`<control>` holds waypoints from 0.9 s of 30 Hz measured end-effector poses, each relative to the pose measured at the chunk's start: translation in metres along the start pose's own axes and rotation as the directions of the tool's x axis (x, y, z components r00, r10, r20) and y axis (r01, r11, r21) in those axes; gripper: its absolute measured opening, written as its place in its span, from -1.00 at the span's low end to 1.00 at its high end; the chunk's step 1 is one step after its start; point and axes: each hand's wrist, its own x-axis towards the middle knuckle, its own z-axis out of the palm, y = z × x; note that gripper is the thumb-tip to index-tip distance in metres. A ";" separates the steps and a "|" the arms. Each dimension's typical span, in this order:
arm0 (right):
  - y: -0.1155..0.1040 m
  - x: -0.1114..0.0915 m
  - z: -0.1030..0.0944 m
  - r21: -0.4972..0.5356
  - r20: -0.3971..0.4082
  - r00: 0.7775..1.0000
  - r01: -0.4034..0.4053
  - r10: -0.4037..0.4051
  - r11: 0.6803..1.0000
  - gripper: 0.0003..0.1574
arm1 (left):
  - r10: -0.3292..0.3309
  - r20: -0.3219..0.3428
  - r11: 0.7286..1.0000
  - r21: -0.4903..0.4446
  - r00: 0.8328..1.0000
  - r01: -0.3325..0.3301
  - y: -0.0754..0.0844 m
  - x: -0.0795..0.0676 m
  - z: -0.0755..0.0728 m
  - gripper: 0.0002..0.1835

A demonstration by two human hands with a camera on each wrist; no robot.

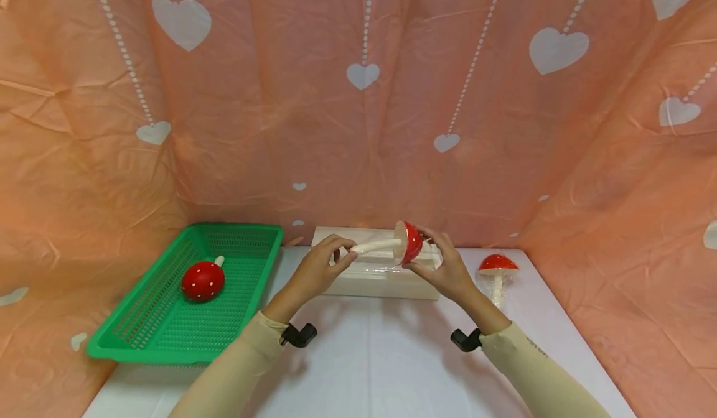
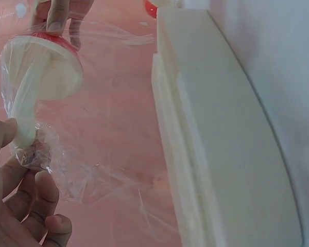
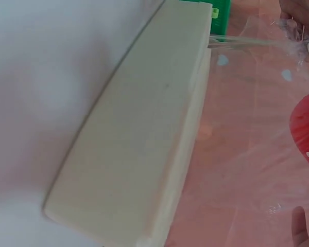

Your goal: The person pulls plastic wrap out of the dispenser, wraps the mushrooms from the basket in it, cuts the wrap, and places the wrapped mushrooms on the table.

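Red with white dots, the cap of a toy mushroom (image 1: 413, 245) sits in the right hand (image 1: 447, 274), whose grip is closed around it, thumb on the lower edge and fingers on the far side. The left hand (image 1: 323, 265) has its grip narrowed to a pinch, thumb and forefinger on the stem's end, its other fingers loosely bent. The mushroom lies sideways between the hands, over a long cream-white box (image 1: 375, 285), with crinkled clear film (image 2: 74, 180) around its stem and cap. Left of the box, a green basket (image 1: 187, 354) holds a second mushroom (image 1: 203, 282); right of it, a third mushroom (image 1: 497, 264), with clear wrapping about its stem, lies on the white desk (image 1: 358, 356). Behind hangs a salmon-pink curtain (image 1: 280, 125) with pale hearts.
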 end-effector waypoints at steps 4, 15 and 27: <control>-0.002 0.005 -0.002 0.000 -0.004 1.000 0.017 -0.017 1.000 0.08 | 0.000 -0.013 1.000 0.007 1.000 0.000 0.002 0.003 -0.003 -0.75; -0.011 0.017 -0.008 0.009 0.000 1.000 -0.020 0.020 1.000 0.09 | 0.027 -0.044 1.000 0.000 0.999 -0.027 0.008 0.010 -0.011 -0.72; -0.016 0.029 -0.013 0.012 -0.010 1.000 0.005 -0.005 1.000 0.10 | 0.048 -0.107 0.999 0.016 0.993 -0.047 0.013 0.016 -0.016 -0.68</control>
